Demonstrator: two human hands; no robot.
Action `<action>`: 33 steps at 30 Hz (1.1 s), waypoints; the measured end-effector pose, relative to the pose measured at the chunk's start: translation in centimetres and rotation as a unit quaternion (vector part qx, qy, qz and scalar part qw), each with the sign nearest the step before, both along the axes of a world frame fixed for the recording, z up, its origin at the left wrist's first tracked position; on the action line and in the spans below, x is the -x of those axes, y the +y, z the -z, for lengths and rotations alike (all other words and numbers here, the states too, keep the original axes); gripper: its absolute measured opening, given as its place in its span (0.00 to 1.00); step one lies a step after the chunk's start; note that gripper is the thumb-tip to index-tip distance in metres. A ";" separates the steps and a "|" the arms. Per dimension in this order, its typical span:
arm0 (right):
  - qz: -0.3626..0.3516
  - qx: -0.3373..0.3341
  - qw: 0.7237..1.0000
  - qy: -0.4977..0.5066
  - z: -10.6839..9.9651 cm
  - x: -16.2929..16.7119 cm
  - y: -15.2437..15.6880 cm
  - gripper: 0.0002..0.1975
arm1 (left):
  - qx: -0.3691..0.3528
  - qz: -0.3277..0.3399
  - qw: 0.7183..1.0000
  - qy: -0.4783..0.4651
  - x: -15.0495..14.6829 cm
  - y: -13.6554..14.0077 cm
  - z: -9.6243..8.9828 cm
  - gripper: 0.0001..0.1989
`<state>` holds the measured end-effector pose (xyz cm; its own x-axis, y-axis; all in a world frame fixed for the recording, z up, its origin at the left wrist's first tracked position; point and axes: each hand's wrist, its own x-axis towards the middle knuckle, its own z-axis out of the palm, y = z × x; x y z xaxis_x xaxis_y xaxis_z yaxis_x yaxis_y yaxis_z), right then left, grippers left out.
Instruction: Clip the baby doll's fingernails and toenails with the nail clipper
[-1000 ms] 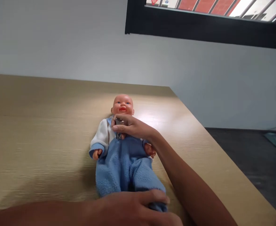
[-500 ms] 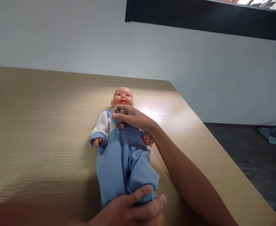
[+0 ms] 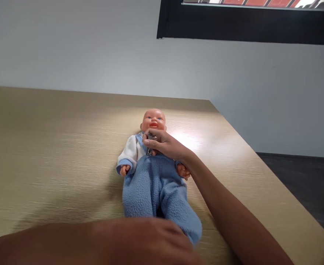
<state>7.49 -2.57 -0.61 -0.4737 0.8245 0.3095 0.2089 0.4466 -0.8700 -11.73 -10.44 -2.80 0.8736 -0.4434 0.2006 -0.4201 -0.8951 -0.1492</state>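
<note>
A baby doll (image 3: 142,197) in blue fleece overalls and a white-sleeved top lies on its back, its head away from me. My right hand (image 3: 169,144) rests over the doll's chest, closed on a small shiny nail clipper (image 3: 149,151) pinched between thumb and fingers. The clipper points down toward the bib of the overalls. Low in the view, my left hand (image 3: 153,241) is blurred, back side up, across the doll's lower legs. Its fingers are smeared and partly out of sight, and the doll's feet are hidden.
The doll lies on a light wooden table (image 3: 54,147) whose right edge runs diagonally, with dark floor (image 3: 294,187) beyond. Behind the table rises a pale wall (image 3: 95,48) with a dark-framed window (image 3: 233,24) at the upper right.
My left hand has turned from spread fingers at the doll's leg to back side up, higher over both legs. My right hand keeps the clipper at the chest. The view has shifted slightly.
</note>
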 end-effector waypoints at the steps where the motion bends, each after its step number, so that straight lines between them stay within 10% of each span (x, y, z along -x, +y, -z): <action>1: -0.001 -0.004 1.000 -0.002 0.0 0.0 -0.1 0.16 | 0.043 -0.043 0.998 -0.030 0.5 1.0 -1.0 0.13; 4: -0.005 -0.008 1.000 -0.009 0.0 0.1 -0.4 0.16 | 0.104 -0.172 0.971 -0.131 2.4 5.2 -1.7 0.09; 13: -0.013 0.051 0.998 0.028 0.3 -0.2 -0.5 0.17 | 0.266 -0.192 0.934 -0.143 3.0 14.5 4.1 0.14; 20: -0.056 0.071 0.993 0.077 1.2 -0.6 -0.5 0.16 | 0.380 -0.217 0.878 -0.193 1.1 14.6 2.7 0.29; 27: -0.153 0.127 0.975 0.103 1.9 -2.0 -0.3 0.27 | 0.458 -0.284 0.800 -0.264 -2.5 11.6 -0.3 0.22; 33: -0.160 0.198 0.967 -0.017 -0.7 -4.4 -1.7 0.25 | 0.419 -0.226 0.830 -0.290 -2.6 9.7 3.0 0.14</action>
